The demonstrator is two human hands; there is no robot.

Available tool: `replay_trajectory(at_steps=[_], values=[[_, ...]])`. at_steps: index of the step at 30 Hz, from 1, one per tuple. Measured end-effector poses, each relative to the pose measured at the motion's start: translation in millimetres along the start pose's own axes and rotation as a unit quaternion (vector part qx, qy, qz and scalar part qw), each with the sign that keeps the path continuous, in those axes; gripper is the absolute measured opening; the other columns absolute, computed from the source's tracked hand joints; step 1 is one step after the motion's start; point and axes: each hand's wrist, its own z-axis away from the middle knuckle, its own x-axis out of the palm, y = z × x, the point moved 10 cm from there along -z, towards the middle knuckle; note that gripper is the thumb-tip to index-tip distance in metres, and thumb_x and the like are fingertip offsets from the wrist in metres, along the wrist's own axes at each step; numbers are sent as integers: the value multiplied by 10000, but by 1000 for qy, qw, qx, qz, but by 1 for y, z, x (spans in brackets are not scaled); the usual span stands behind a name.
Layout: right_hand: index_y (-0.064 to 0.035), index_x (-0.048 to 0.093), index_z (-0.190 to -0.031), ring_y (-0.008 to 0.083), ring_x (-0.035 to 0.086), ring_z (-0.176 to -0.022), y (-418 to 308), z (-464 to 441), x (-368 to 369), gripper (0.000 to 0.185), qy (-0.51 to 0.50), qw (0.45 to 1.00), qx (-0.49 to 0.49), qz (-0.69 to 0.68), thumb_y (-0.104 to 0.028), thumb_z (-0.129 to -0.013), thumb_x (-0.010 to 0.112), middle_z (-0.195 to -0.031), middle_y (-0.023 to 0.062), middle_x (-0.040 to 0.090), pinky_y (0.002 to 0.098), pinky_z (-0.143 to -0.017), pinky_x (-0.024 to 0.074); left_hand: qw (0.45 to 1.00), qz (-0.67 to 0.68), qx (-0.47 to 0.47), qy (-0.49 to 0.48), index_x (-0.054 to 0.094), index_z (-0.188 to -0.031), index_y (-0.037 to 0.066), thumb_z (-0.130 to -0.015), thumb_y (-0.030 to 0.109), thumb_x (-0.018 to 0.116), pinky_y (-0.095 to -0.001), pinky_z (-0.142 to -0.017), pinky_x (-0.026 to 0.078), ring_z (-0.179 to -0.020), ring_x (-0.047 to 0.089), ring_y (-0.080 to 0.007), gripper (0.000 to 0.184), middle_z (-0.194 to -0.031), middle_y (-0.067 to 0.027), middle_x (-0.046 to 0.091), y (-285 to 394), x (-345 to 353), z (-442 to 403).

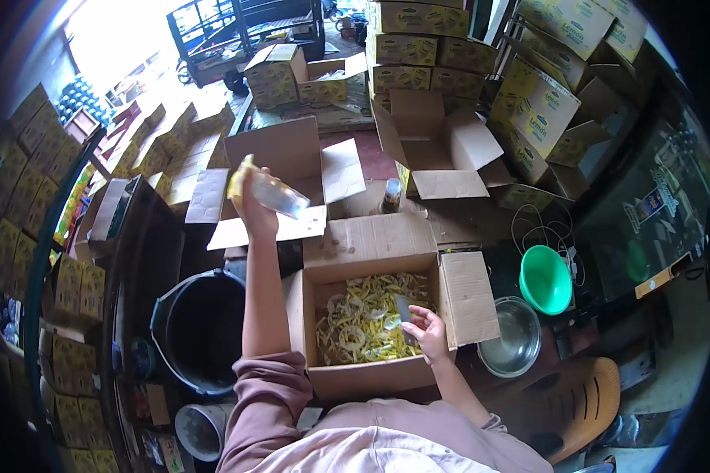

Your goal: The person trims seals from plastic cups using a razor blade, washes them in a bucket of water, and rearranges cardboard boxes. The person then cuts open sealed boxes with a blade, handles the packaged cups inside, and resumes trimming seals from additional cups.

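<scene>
- Near carton (371,378): yellow strips (371,303), clear rings within.
- Left hand (255,206): closed round clear-and-yellow item (280,197), above rear carton (272,150).
- Right hand (427,333): fingers pinched on flat grey tool (405,319), over strips.
- Green bowl (545,280) beside basin (510,337) (contents unclear).
- Behind: brown surface (359,208), stacked lemon cartons (404,49).

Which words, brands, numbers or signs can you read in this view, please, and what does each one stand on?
"Lemon": on the stacked cartons at the top centre.
"Lemon": on the leaning cartons at the upper right.
Too small or blurred to read: the brand above "Lemon", the sticker on the dark panel at right, and any print on the clear item in the left hand.
</scene>
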Motion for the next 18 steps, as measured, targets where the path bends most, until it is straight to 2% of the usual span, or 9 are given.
replay_trajectory(at_steps=[2, 3, 4, 6, 7, 8, 12, 13, 18], values=[[-6, 537, -1075, 95, 572, -729, 8, 3, -4, 403, -23, 999, 21, -45, 2, -697, 676, -821, 53, 600, 227, -678, 478, 998, -51, 33, -15, 373, -1192, 52, -789, 133, 616, -298, -746, 483, -877, 559, -183, 477, -1040, -119, 510, -3, -2, 52], [-12, 540, -1072, 95, 573, -725, 1, 7, -7, 398, -20, 999, 5, -43, 5, -698, 675, -817, 53, 603, 225, -641, 475, 990, -120, 51, -52, 350, -1218, 51, -768, 114, 633, -315, -776, 478, -918, 546, -190, 535, -1046, -109, 503, -6, -2, 79], [-25, 550, -1063, 85, 569, -687, -12, 11, -10, 375, -8, 999, -17, -31, 7, -707, 662, -791, 44, 609, 219, -604, 470, 975, -190, 70, -89, 327, -1243, 49, -746, 94, 651, -332, -806, 474, -959, 533, -198, 595, -1052, -99, 497, -8, 1, 105], [-41, 556, -1063, 72, 558, -640, -31, 13, -17, 351, 3, 995, -79, 68, 14, -726, 640, -753, 28, 606, 212, -579, 461, 964, -243, 45, -100, 323, -1257, 46, -662, 5, 701, -302, -845, 453, -981, 523, -187, 706, -1074, -91, 495, -17, 3, 157], [-62, 567, -1058, 57, 547, -614, -53, 20, -12, 337, -8, 991, -93, 94, 23, -737, 623, -722, 5, 597, 209, -572, 455, 932, -334, 59, -131, 324, -1260, 46, -618, -31, 715, -292, -858, 447, -988, 520, -181, 755, -1082, -89, 495, -17, 10, 181], [-73, 589, -1027, 55, 543, -615, -77, 26, -6, 304, -8, 977, -158, 139, 36, -744, 609, -716, 0, 590, 214, -562, 452, 890, -420, 68, -161, 325, -1263, 46, -574, -68, 729, -282, -870, 441, -995, 518, -176, 806, -1091, -88, 495, -18, 16, 203], [-42, 621, -950, 105, 564, -594, -169, 67, 35, 253, -35, 899, -357, 252, 55, -718, 600, -699, 61, 586, 226, -552, 447, 906, -385, -1, -178, 298, -1282, 58, -570, -46, 758, -279, -862, 453, -985, 541, -165, 853, -1080, -98, 529, -27, 21, 253], [-41, 623, -968, 141, 582, -614, -179, 74, 46, 290, -65, 887, -370, 269, 71, -704, 583, -715, 93, 580, 245, -559, 458, 902, -392, 8, -181, 271, -1296, 62, -577, -38, 758, -280, -862, 451, -989, 539, -169, 874, -1084, -103, 525, -24, 23, 259], [-62, 624, -1011, 226, 570, -640, -197, 112, 96, 323, -185, 814, -431, 343, 59, -718, 561, -742, 110, 570, 307, -596, 479, 910, -381, 29, -163, 180, -1340, 76, -522, -79, 745, -290, -847, 462, -988, 527, -187, 1006, -1118, -107, 475, -6, 21, 276]])
